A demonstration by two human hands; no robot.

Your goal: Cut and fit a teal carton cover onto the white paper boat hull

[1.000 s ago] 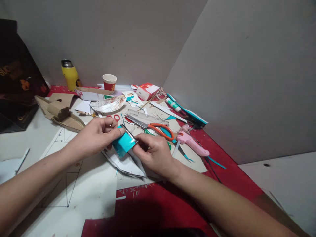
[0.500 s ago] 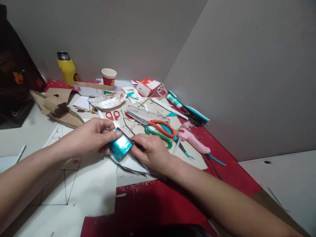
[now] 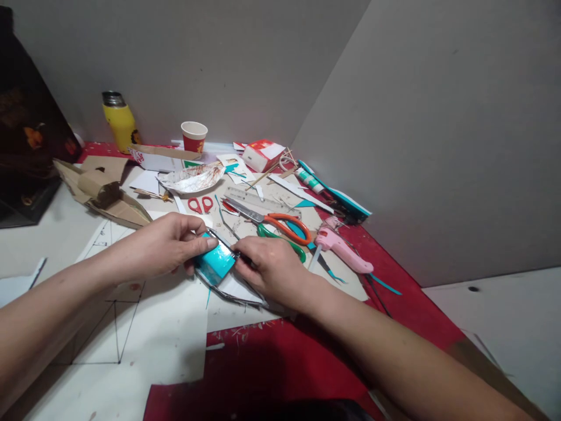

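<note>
A shiny turquoise piece with a dark edge (image 3: 218,262) is pinched between the thumb and fingers of my left hand (image 3: 182,242). It lies over a white, dark-edged paper piece (image 3: 240,290). My right hand (image 3: 267,266) is closed at the turquoise piece's right corner, fingertips on its dark edge; what exactly they grip is partly hidden. Just beyond my hands lie large scissors (image 3: 287,227) with one orange and one green handle. Small red-handled scissors (image 3: 200,204) are behind my left hand. To the right of my right hand rests a pink glue gun (image 3: 344,250).
At the back stand a yellow bottle (image 3: 119,124) and a paper cup (image 3: 193,138). A cardboard boat shape (image 3: 103,196) lies left, near a dark bag (image 3: 26,128). A clear ruler (image 3: 263,202), paper scraps and a red-white box (image 3: 263,155) fill the far side by the grey wall (image 3: 416,146).
The turquoise piece has tilted slightly, so its shine has shifted and more of its dark upper edge shows. Both hands have moved only a little and keep their hold.
</note>
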